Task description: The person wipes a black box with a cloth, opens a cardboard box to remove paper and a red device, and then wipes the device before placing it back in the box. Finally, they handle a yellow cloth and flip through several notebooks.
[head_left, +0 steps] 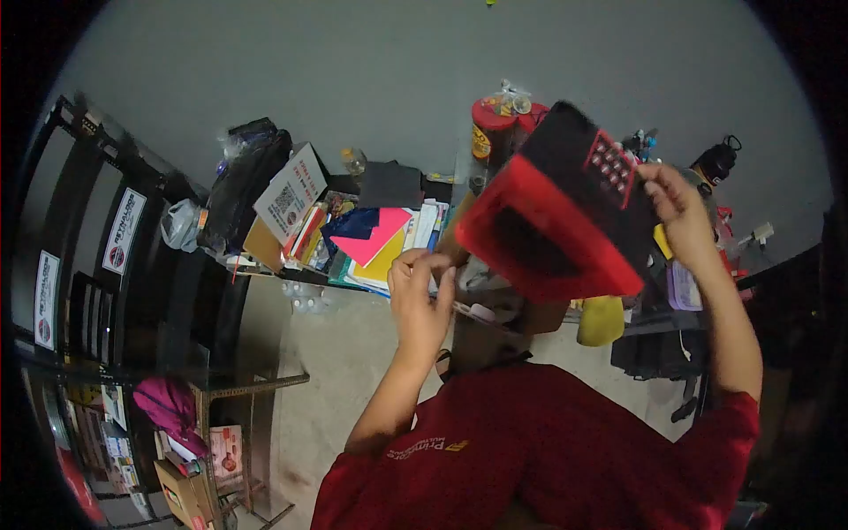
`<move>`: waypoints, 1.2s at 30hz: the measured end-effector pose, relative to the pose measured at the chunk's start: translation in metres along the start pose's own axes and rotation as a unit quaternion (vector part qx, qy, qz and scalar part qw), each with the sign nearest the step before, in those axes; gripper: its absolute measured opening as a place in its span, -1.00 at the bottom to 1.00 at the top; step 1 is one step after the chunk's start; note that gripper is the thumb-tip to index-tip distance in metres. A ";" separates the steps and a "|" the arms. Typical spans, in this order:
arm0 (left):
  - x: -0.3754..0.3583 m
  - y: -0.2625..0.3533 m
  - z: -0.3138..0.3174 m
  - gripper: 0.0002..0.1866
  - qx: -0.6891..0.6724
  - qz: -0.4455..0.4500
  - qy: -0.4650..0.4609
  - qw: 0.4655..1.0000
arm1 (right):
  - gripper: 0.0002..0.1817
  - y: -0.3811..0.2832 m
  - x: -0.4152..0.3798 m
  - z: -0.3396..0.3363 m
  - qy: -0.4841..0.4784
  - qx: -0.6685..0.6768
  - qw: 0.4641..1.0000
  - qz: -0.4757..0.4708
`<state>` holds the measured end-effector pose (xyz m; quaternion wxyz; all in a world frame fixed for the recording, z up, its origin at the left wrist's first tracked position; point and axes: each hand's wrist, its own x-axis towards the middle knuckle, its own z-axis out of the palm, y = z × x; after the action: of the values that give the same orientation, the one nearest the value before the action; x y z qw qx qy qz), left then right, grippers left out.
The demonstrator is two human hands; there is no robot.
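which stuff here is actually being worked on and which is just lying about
In hand:
red and black felt piece, held up by right hand
left hand, fingers pinched together beside it

Lying about:
stack of coloured paper
QR code card
red canister
black bag

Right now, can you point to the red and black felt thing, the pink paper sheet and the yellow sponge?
red and black felt piece (552, 225): head view, on its red flap.
pink paper sheet (380, 234): head view, its middle.
yellow sponge (601, 320): head view, its front face.

Single head view, fisheye, dark corners; looks forward and down, close on raised hands, cluttered table behind.
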<state>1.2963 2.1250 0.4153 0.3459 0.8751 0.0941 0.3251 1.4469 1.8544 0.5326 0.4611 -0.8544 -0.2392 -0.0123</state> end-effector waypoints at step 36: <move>-0.075 -0.041 0.040 -0.79 -0.060 0.070 -0.105 0.990 | -0.43 0.029 -0.044 0.140 -0.225 -0.373 0.882 -0.180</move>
<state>1.2665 2.1051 0.3284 0.3819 0.8867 -0.0237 0.2595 1.3922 1.9350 0.4188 0.0315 -0.8851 -0.4643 0.0089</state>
